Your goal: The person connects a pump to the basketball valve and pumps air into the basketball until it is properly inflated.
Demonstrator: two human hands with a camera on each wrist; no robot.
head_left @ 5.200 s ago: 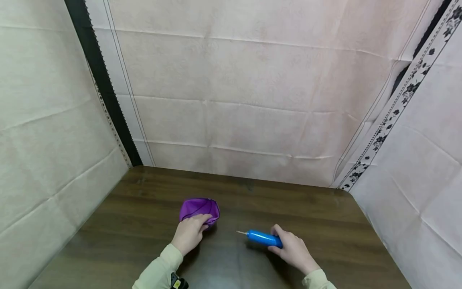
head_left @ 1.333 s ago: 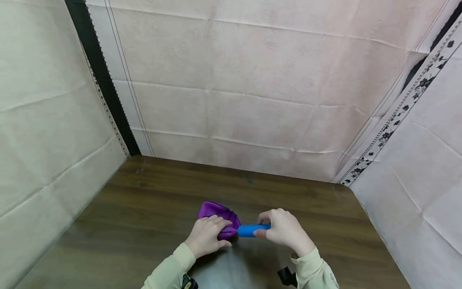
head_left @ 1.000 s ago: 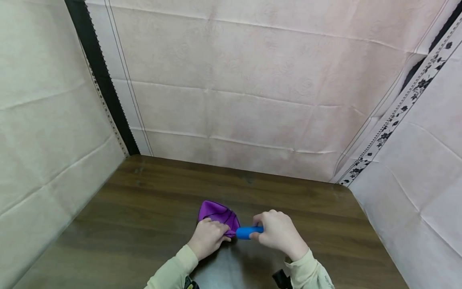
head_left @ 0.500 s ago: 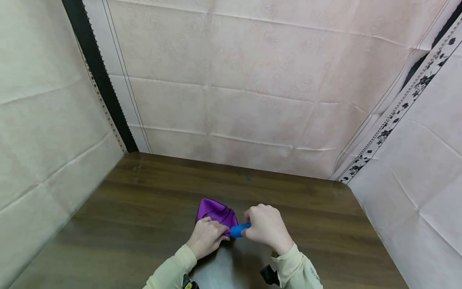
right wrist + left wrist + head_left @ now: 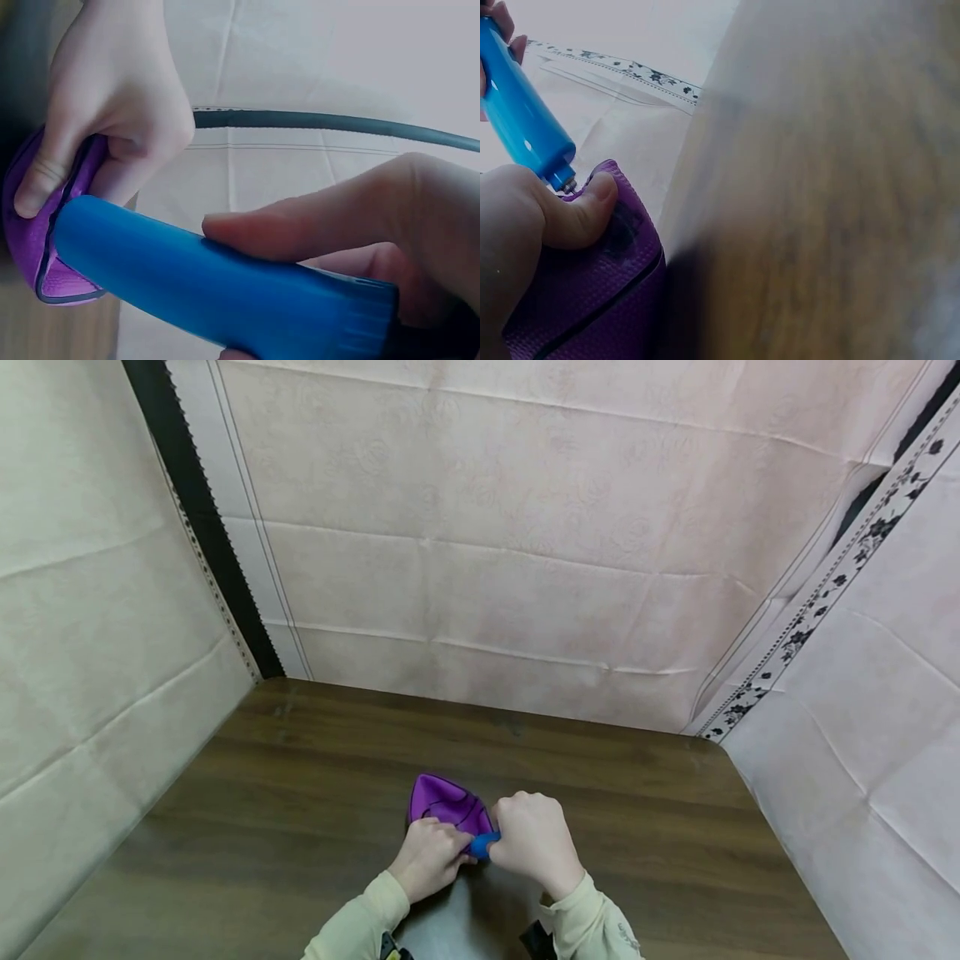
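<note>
A deflated purple ball (image 5: 442, 802) with black seams and a pebbled skin lies caved in on the table. My left hand (image 5: 431, 857) grips its near edge, the thumb (image 5: 585, 214) pressed on the skin in the left wrist view. My right hand (image 5: 536, 839) holds a blue ball pump (image 5: 202, 277) round its barrel. In the left wrist view the pump's metal needle (image 5: 569, 185) meets the ball right beside my left thumb; its tip is hidden. From the head, only the front end of the pump shows between the two hands.
The brown wood-grain table (image 5: 337, 752) stretches out behind and to both sides of the hands. Pale cloth walls (image 5: 465, 568) enclose it at the back, left and right. Black straps show at both wrists.
My right hand has brought the pump leftward to the ball, and keeps shifting left toward my left hand. The left hand's fingers, spread over the ball before, now grip its edge.
</note>
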